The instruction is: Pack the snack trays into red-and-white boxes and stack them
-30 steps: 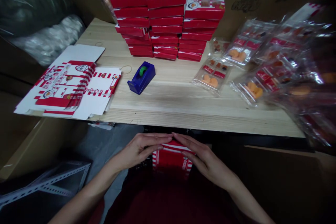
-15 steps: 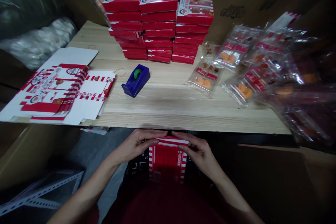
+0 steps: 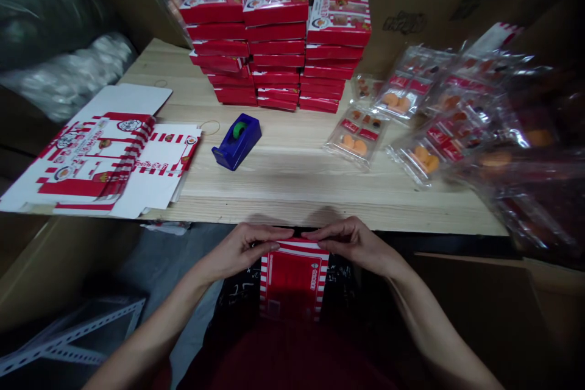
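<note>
A red box (image 3: pixel 293 283) with white-striped sides is held upright over my lap, just below the table's front edge. My left hand (image 3: pixel 249 247) grips its upper left corner between thumb and fingers. At the upper right corner, my right hand (image 3: pixel 350 241) pinches the top edge the same way. White flap edges show along the top of the box between my hands. Beyond them on the table is a blue tape dispenser (image 3: pixel 237 141) with a green roll.
Stacks of red boxes (image 3: pixel 276 36) stand at the back of the wooden table (image 3: pixel 274 195). Flat printed cartons (image 3: pixel 100 152) lie at the left. Clear packs with orange pieces (image 3: pixel 354 134) and a larger heap of packs (image 3: pixel 457 128) cover the right side.
My right hand has risen slightly, its wrist and forearm swinging outward to the right. My left hand and the box have hardly moved.
</note>
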The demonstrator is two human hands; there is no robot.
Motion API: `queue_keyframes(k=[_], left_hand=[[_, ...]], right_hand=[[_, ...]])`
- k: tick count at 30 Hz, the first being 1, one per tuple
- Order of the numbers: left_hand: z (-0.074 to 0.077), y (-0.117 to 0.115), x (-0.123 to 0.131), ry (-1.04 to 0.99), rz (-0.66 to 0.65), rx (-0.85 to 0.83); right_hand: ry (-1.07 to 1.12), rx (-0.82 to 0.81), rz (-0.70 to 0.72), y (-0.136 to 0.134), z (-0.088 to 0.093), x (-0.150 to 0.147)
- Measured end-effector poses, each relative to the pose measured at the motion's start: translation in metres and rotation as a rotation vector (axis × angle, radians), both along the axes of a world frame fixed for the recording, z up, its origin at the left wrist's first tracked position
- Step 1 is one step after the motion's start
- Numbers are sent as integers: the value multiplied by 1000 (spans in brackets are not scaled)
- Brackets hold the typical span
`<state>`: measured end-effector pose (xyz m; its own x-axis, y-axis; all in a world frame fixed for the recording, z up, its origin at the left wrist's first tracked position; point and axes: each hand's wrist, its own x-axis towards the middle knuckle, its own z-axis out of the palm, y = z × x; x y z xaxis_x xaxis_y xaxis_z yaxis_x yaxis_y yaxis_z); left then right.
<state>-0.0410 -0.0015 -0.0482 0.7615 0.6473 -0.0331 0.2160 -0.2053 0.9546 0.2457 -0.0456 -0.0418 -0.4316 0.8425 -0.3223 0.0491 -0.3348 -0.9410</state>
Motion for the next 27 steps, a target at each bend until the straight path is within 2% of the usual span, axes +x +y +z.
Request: queue_keyframes(k=[5, 7, 12, 19, 25, 27], left_hand=[[-6, -2, -1, -9, 53, -38], [-7, -2, 0, -12, 56, -73], [-9, -2, 4, -22, 64, -84], [-6, -3, 5, 0, 46, -65], [1, -10, 16, 64, 192, -146], [3, -11, 24, 81, 189, -156]], right_hand=[[-25, 67, -287, -25, -11, -18], [-51, 125, -341, -36, -14, -22], [-48, 167, -356, -51, -20, -21], [-55, 193, -343, -49, -22, -16], [-73, 226, -338, -49, -17, -18], [-87, 245, -320, -48, -15, -21]])
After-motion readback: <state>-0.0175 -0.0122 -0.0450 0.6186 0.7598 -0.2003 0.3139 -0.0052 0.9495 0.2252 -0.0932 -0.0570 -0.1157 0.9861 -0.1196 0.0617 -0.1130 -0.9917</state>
